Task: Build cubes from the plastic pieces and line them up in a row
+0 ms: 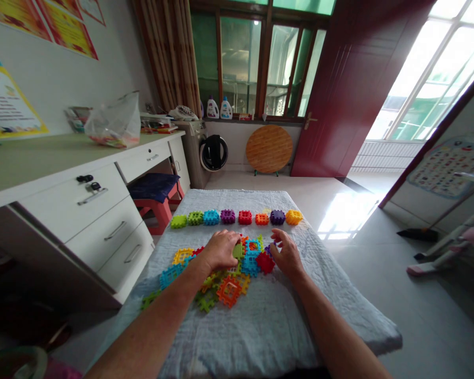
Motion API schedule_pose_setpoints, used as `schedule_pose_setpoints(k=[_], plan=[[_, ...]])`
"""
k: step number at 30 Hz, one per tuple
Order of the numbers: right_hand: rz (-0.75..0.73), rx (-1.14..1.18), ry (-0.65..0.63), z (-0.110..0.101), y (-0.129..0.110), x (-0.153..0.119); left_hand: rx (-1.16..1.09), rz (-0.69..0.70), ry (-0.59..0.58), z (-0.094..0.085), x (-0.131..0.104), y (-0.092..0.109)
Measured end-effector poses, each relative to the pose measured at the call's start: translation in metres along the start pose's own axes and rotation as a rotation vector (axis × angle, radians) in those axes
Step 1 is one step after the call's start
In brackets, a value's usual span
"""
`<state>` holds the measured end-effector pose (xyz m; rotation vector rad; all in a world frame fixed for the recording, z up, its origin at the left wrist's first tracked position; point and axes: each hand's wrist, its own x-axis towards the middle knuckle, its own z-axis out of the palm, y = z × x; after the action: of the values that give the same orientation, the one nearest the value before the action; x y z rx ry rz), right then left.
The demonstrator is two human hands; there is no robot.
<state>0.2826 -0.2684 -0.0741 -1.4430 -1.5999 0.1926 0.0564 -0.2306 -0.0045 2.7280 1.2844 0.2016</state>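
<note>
My left hand (222,249) is closed round a light green interlocking plastic tile (238,250) above the pile. My right hand (288,256) is at the pile's right side, fingers apart and curved beside a purple tile (268,248), with no clear hold on it. Just left of its thumb lies a red piece (265,262). Blue tiles (250,265), an orange tile (229,291), a yellow tile (183,256) and several green ones lie loosely in the heap; my left forearm hides part of it. Behind, a row of assembled blocks runs across, among them a red block (245,217) and a yellow block (294,217).
A grey-blue cloth (276,321) covers the low work surface. To the left stand a white desk (102,221) with a plastic bag (116,121) and a red stool (158,202). A washing machine (195,152) and a round wooden tabletop (269,149) are at the back.
</note>
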Motion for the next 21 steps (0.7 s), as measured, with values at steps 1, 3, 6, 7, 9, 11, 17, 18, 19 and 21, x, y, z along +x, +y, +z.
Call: schedule_pose_setpoints(k=[1,3,6,7,9,11,17,18,19,21], plan=[[-0.017,-0.003,-0.018,-0.001,-0.002,0.000,-0.027,-0.011,0.035,-0.004,-0.002,-0.007],[-0.050,-0.007,-0.052,-0.001,-0.007,-0.002,-0.085,-0.060,0.111,-0.016,-0.006,-0.029],[-0.061,-0.010,-0.078,-0.002,-0.012,-0.003,-0.099,-0.197,0.238,-0.035,-0.008,-0.079],[-0.056,-0.011,-0.084,-0.001,-0.013,-0.003,-0.085,-0.230,0.254,-0.040,-0.008,-0.098],[-0.043,-0.008,-0.096,-0.001,-0.014,-0.003,-0.033,-0.296,0.220,-0.047,-0.003,-0.131],[-0.037,-0.002,-0.104,-0.001,-0.014,-0.003,0.012,-0.348,0.168,-0.050,0.005,-0.154],[-0.025,-0.004,-0.116,-0.001,-0.010,-0.003,0.031,-0.375,0.059,-0.044,0.032,-0.174],[-0.025,-0.004,-0.119,-0.001,-0.010,-0.003,0.030,-0.384,0.043,-0.042,0.036,-0.175],[-0.026,-0.005,-0.122,-0.001,-0.010,-0.003,0.028,-0.393,0.027,-0.041,0.039,-0.176],[-0.031,-0.005,-0.128,-0.001,-0.011,-0.003,0.022,-0.412,-0.004,-0.038,0.045,-0.177]])
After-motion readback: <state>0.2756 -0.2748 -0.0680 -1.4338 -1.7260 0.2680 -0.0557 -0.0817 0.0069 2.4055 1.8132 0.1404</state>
